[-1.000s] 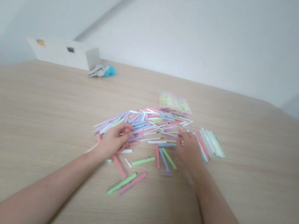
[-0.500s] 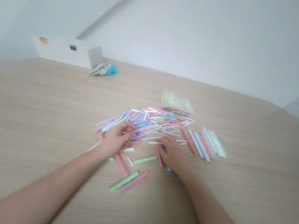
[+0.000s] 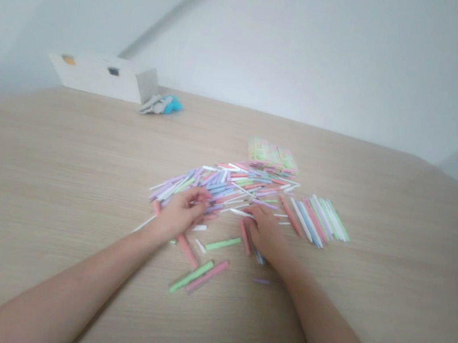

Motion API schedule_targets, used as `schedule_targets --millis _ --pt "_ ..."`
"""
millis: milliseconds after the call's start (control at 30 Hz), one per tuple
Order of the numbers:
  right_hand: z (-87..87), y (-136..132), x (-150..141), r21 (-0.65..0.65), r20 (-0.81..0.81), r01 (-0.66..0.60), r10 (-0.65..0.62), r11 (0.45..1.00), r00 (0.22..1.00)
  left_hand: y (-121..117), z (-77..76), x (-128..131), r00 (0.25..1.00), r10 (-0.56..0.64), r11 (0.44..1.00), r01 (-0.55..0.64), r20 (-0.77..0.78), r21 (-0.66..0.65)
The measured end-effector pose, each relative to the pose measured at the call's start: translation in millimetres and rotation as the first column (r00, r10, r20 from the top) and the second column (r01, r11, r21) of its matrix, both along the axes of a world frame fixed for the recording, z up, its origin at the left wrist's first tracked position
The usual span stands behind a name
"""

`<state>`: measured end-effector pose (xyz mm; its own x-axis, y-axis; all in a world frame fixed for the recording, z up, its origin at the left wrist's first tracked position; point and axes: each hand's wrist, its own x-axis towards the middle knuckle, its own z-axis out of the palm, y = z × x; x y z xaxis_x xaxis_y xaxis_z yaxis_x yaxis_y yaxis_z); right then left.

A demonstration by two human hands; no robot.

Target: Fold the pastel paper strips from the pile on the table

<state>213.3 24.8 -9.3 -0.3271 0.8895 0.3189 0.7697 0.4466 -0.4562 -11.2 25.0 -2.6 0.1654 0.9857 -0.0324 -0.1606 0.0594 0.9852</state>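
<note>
Pastel paper strips (image 3: 218, 184) lie heaped — pink, green, lilac.

The right hand (image 3: 266, 234) has shifted left (and a lilac strip (image 3: 261, 281) now lies lower down).

Looking like room in home, maybe craft spot; cannot tell for sure. Plain white walls (image 3: 315, 52) standing behind, meeting along slanting line. Big light wood table (image 3: 61, 169) taking up most of view. White cardboard box (image 3: 105, 78) sitting at far table edge, gray and blue cloth (image 3: 161, 105) lying just beside it. Many pastel paper strips (image 3: 218, 184) lying in messy pile, making table looking like craft table.
</note>
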Motion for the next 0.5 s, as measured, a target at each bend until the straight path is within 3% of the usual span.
schedule_targets --millis 133,233,333,500 --pt "7.6 -7 -2 -0.036 -0.189 0.000 -0.007 0.999 0.982 -4 2.5 0 0.992 -0.088 0.994 0.094 -0.087 0.061" --pt "11.9 -16 -8 -0.223 -0.377 -0.065 -0.025 0.973 0.926 -8 6.6 -1 0.948 -0.192 0.974 0.216 -0.253 0.072" --pt "14.3 -22 -14 -0.367 -0.534 -0.198 -0.032 0.909 0.845 -11 8.3 0 0.920 -0.271 0.952 0.300 -0.285 0.062" --pt "21.9 -26 -18 -0.358 -0.627 -0.285 -0.003 0.889 0.779 -10 8.7 1 0.883 -0.275 0.921 0.355 -0.380 0.160"
